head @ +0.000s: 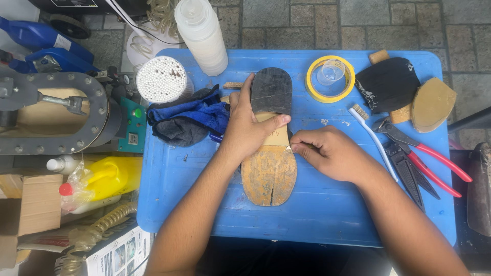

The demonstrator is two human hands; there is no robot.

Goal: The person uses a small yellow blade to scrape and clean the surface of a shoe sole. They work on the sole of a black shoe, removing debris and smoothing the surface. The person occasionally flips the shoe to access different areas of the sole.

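Frame centre: left hand (249, 130) clamped on upturned worn shoe with black heel and tan sole (270, 168), right hand (327, 152) pinched closed at its edge, on blue plastic table (327, 214).

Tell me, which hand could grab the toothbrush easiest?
Probably the right hand: the toothbrush lies just beside it, while the left hand is across the shoe sole, holding it down.

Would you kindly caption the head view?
Left hand pins an upturned shoe sole on a blue table; right hand works its edge.
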